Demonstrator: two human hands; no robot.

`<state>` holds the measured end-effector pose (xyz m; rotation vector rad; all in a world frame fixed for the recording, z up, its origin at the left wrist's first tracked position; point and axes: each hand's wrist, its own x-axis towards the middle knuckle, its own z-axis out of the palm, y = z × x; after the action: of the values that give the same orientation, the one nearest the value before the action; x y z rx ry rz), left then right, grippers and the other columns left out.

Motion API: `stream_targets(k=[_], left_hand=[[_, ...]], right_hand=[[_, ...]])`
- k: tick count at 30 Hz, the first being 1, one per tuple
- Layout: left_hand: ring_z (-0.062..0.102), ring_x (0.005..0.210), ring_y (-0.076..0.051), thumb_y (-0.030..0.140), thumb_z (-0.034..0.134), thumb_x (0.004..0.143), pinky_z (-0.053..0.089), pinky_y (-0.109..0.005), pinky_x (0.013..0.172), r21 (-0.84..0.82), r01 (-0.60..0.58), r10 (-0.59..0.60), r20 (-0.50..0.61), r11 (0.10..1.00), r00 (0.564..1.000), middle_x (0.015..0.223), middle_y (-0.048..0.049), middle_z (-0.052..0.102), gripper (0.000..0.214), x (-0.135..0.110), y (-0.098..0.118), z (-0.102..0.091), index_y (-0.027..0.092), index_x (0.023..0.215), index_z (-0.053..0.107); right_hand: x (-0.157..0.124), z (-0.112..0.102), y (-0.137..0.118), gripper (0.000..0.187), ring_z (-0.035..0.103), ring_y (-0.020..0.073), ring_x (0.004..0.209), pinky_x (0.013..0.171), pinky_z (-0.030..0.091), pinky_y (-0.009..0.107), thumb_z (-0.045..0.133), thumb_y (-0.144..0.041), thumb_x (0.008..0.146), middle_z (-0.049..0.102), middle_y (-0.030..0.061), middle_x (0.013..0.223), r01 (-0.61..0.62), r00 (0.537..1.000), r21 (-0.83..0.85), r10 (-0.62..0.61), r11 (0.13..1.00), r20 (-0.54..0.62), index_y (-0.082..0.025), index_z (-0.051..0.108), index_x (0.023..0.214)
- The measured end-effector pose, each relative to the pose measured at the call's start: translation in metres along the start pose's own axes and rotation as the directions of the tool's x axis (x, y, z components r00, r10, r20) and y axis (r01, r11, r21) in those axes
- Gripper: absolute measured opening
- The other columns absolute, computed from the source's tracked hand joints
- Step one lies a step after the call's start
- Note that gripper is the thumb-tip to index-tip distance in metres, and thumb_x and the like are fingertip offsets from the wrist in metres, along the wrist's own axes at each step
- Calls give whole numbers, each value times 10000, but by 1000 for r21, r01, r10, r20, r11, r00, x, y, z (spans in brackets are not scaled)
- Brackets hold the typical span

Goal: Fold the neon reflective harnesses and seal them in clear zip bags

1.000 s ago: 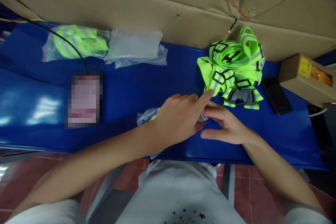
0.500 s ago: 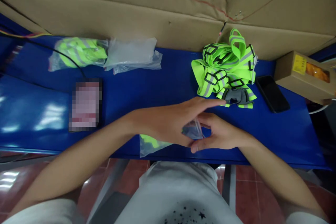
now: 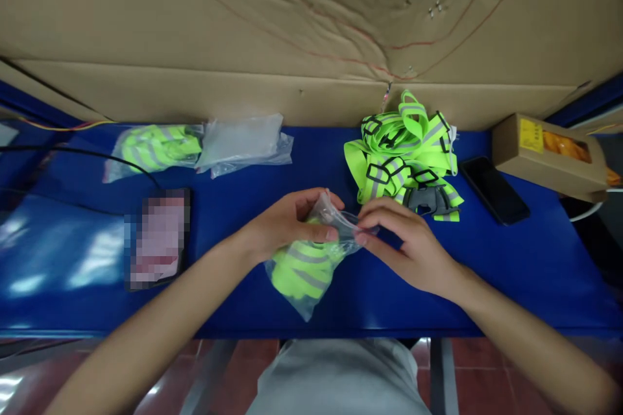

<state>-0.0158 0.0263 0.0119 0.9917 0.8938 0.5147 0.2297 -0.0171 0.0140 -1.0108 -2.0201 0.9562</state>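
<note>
Clear bag [image 3: 318, 262] w/ folded neon strap [image 3: 299, 275] inside is btwn the hands, over the near part of the blue table [image 3: 233, 266]; can't tell if it's resting on it. L hand [image 3: 285, 224] grips it near the mouth, thumb in front, fingers mostly hidden behind, prob. to steady it. R hand [image 3: 421, 253] pinches the mouth's edge, thumb & fingertips nearly together, prob. to pull the lip taut. Beyond R hand: neon strap pile [image 3: 411, 152] w/ black buckles, prob. there for easy reach, then black phone [image 3: 494, 189] & cardboard box [image 3: 511, 142]. Back L: another bagged strap [image 3: 158, 148] touching flat clear bags [image 3: 243, 139], prob. out of the hands' way
</note>
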Motion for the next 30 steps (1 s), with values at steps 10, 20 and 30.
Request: stream_targets(k=[10,20,30], left_hand=[[739,853,-206,486,818,844,556,-302,835,-240,157,-155,28,958,988,987,-85,808,395,1,-32,10,163,1070,806],[749,1067,-229,408,639,998,546,-346,998,-129,49,-52,-19,990,998,1122,-62,808,266,-6,-24,10,235,1107,809],[745,974,-200,483,532,1046,564,-300,928,-45,-91,80,-209,995,975,1047,-56,810,363,-8,-29,13,224,1128,772]], right_hand=[[-8,-3,16,103,647,151,900,794,523,269,748,-263,941,643,39,975,-205,977,305,211,930,12,-206,673,897],[-11,-6,23,229,655,132,706,642,515,236,746,-333,942,689,3,794,-394,917,286,393,874,63,-215,589,823],[-9,-7,21,259,620,104,649,597,494,198,763,-327,928,610,-44,736,-472,879,309,469,826,90,-254,680,1163]])
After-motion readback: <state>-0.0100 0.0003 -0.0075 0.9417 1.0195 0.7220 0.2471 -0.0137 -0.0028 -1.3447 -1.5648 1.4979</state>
